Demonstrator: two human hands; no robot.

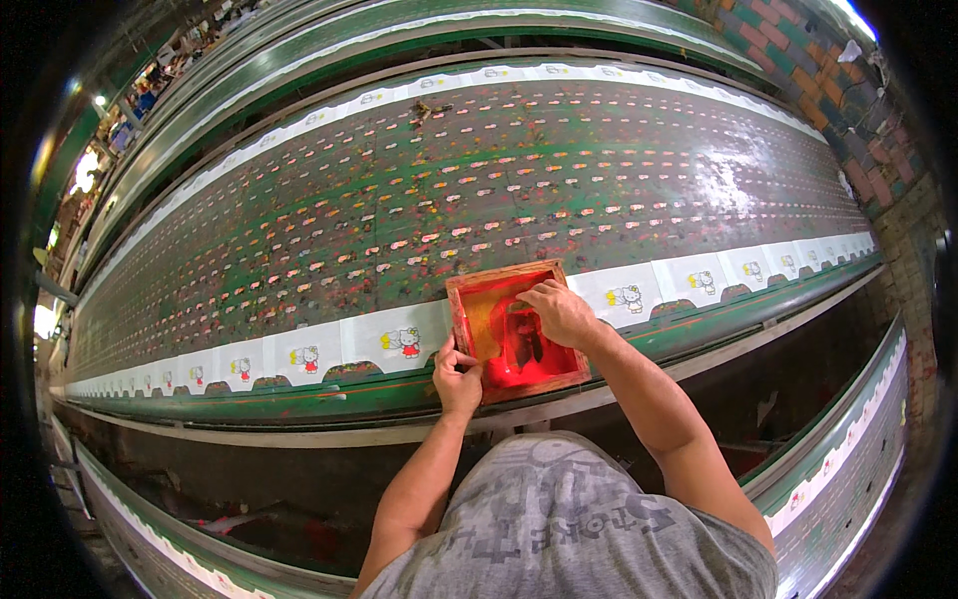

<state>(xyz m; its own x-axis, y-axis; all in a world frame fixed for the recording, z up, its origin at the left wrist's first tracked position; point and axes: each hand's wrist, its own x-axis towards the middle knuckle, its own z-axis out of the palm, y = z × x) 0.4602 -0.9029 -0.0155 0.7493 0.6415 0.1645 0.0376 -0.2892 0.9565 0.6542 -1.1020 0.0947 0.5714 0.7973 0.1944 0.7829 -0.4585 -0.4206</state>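
Note:
A wooden screen printing frame (462, 324) lies on the near edge of the long table, over the strip of white fabric pieces. Wet red ink (544, 371) covers much of its mesh, and a yellowish patch shows at the left. My left hand (458, 379) is closed on the frame's left side near the front corner. Inside the frame, my right hand (561, 314) pinches a red-smeared squeegee (519, 311), mostly hidden by ink and fingers. Left of the frame, a white fabric piece (374, 344) bears a cat figure in red clothing; the figure on the right-hand piece (649, 285) lacks red.
The long green-and-dark table (379, 225) carries rows of small coloured marks and another white strip (449, 82) along its far edge. More long tables (838, 469) stand parallel behind and on my near side. A brick floor (798, 60) shows at the far right.

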